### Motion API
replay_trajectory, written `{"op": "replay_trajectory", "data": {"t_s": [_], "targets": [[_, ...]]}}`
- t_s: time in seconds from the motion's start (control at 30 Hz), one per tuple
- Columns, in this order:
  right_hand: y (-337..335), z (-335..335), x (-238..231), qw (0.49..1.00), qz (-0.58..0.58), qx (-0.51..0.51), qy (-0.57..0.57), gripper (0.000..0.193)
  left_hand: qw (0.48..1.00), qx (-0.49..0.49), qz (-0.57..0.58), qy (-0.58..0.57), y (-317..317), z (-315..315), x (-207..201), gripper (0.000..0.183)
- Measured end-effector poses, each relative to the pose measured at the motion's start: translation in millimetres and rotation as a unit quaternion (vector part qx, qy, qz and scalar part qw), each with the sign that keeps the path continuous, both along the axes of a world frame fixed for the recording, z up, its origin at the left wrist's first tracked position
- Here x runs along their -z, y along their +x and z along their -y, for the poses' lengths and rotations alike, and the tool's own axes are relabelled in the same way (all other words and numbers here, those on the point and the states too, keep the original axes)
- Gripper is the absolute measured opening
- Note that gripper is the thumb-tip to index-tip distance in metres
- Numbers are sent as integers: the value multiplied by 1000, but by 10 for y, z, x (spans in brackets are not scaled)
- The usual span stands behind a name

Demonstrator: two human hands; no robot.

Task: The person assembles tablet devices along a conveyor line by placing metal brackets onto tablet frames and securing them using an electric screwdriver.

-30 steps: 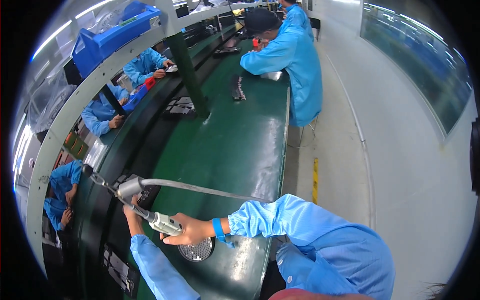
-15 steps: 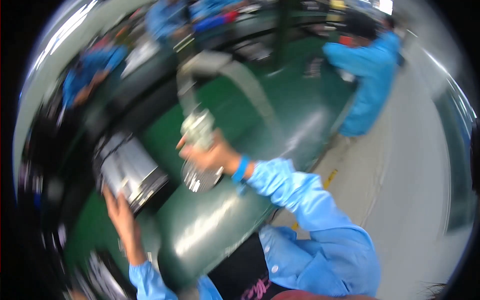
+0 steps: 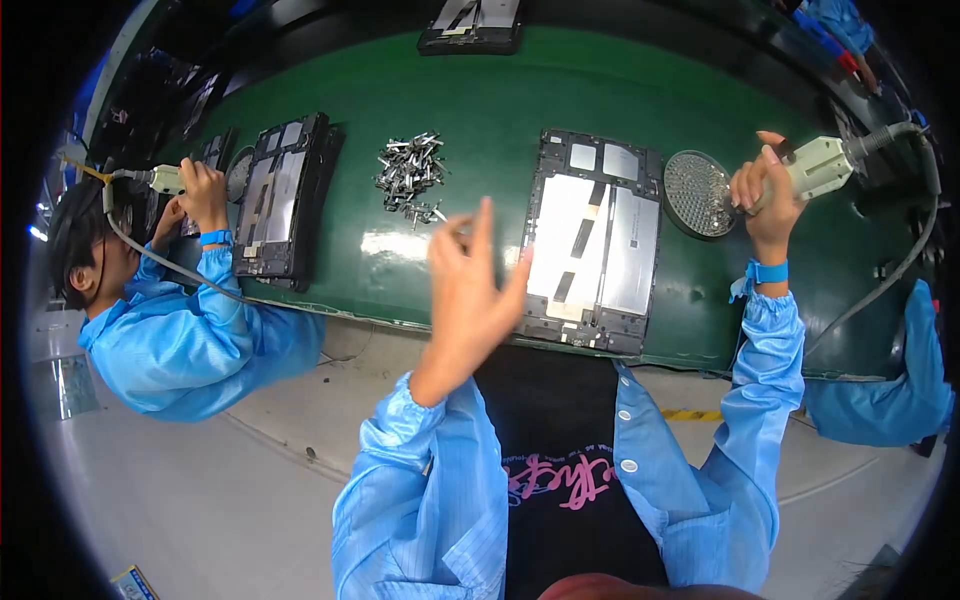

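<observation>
Left hand [image 3: 470, 290] is up at centre frame, fingers spread loosely apart, holding nothing, hovering over the near edge of the green belt [image 3: 400, 260]. Right hand [image 3: 765, 195], upper right, is clamped around a pale electric screwdriver [image 3: 815, 168], its cable trailing off right. Just left of that fist lies a round perforated screw dish [image 3: 698, 193]. Between the hands sits the opened tablet chassis [image 3: 595, 240], silver panels showing, its lower edge near the belt's rim. Bare belt left of it; a screw pile [image 3: 410, 172] lies farther up.
</observation>
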State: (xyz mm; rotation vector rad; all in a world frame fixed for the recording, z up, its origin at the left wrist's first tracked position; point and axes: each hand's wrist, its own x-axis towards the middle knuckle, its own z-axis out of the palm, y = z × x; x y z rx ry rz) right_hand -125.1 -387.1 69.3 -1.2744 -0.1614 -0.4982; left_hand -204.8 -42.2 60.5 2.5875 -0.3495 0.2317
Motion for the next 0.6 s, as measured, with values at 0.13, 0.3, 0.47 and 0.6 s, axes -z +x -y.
{"op": "replay_trajectory", "data": {"t_s": [0.13,0.3,0.47,0.6], "targets": [[-63,14,6,1000,-4,8,-4,26,991,-55,112,-58,407,-657,-60,17],[-46,2,-27,1000,13,7,-13,25,995,-23,19,-98,580,-1015,-71,17],[-17,10,15,1000,15,1,-6,25,998,6,13,-63,633,-1008,99,21],[-38,-20,-12,1000,8,2,0,26,993,72,82,-47,713,-1112,169,16]]}}
